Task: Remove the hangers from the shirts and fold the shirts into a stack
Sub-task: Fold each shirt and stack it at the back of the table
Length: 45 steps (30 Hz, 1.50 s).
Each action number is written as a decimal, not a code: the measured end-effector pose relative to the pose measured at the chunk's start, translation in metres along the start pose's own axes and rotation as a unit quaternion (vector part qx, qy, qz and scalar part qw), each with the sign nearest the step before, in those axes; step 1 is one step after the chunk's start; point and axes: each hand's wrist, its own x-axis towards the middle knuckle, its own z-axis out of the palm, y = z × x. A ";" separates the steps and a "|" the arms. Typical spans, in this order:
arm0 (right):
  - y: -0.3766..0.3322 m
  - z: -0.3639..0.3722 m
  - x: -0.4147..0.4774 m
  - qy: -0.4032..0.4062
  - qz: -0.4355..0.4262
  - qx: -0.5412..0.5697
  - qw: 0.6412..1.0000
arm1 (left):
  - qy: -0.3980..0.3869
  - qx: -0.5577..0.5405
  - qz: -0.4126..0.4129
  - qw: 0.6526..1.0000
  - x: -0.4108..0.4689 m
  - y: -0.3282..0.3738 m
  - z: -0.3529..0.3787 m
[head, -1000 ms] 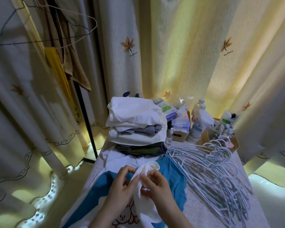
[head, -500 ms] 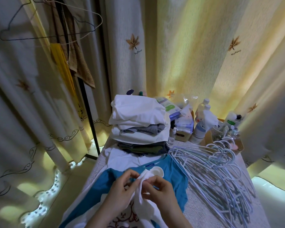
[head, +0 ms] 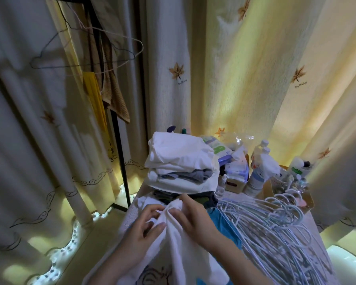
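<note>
- Both hands work at the near middle of the worktop. The left hand and right hand are close together on a bunched white shirt.
- Left fingers are curled and pinch a fold of the white cloth. The right thumb and fingers pinch the gathered top of the same bunch.
- The rest of the white shirt drapes toward the person, with a printed drawing showing low in the frame. Cannot tell if a hanger is inside it.
- A blue shirt lies flat under the white one, partly covered by it.
- The folded stack sits just beyond the hands. It is tall and mostly white, with grey and dark layers.
- Loose pale hangers are piled just beside the right hand, hooks pointing to the far side.
- Risk: a push forward while straightening the cloth could knock the stack, which is high and soft, so it may slump or tip.
- Risk: a sleeve swung to the right could catch on the hanger hooks and drag the pile.
- Risk: lifting the white shirt may pull the blue one along, because they overlap, and rumple it.
- Risk: the draped near end hangs toward the worktop edge and could slide off if the pinch loosens.
- Bottles stand at the back, beside the stack. A falling stack could hit them.
</note>
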 end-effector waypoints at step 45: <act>-0.165 -0.296 0.160 0.280 -0.170 -0.171 0.929 | 0.004 0.120 0.076 0.990 0.168 0.186 -0.064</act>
